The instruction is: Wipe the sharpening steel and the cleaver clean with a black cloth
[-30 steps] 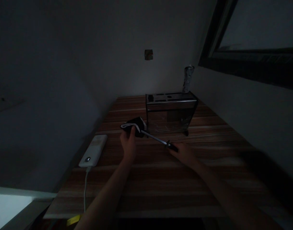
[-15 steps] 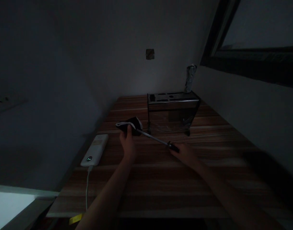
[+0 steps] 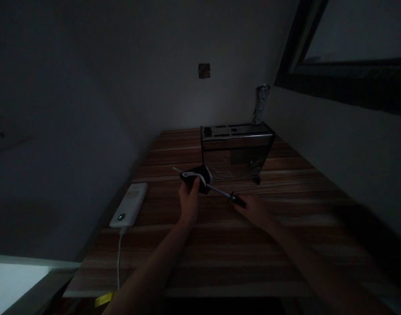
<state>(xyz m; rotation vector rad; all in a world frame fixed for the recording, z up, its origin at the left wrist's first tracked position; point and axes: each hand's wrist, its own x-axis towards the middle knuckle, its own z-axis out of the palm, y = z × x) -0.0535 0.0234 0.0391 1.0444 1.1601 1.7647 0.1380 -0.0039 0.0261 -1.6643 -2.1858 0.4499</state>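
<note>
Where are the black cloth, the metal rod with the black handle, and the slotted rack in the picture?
Black cloth [image 3: 201, 171]: head view, on its dark folded top.
Metal rod [image 3: 219, 190]: head view, on its bare shaft.
Slotted rack [image 3: 245, 130]: head view, on its top panel.

Cloth [image 3: 200, 171]: fabric, soft-look, matt. Rod [image 3: 219, 190]: metal, smooth, slight sheen. Handle [image 3: 238, 201]: plastic-look, semi-gloss. Rack [image 3: 246, 130]: top metal-look, polished, w/ clear film [image 3: 224, 174] low on front, crinkled. Upright item [image 3: 259, 107] atop: crinkly wrap, foil or plastic, can't tell. Tabletop [image 3: 226, 245]: wood-grain, low sheen. White unit [image 3: 130, 201]: plastic-look, smooth; cable [image 3: 119, 258] ditto. Wall [image 3: 137, 65]: matt.
</note>
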